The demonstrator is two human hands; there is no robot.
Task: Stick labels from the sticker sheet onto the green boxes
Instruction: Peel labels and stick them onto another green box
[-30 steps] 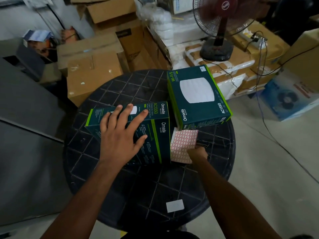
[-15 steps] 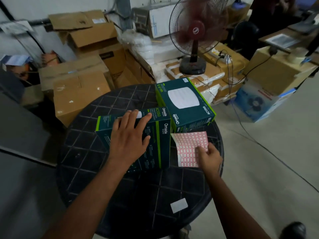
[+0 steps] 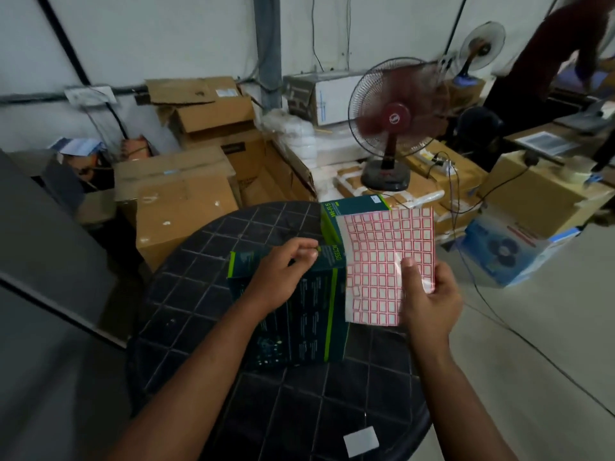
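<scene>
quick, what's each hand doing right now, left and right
Left hand: fingers curled, resting on the top of the near green box; whether it pinches a label cannot be told.
Right hand: holds the sticker sheet up, thumb on its face.

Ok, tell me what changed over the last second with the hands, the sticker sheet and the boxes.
The right hand took hold of the sticker sheet and lifted it off the round table; it now holds it up, thumb on its face, in front of the far green box. The left hand, earlier flat on the near green box, now has curled fingers at its top edge. Both boxes stay on the table.
</scene>
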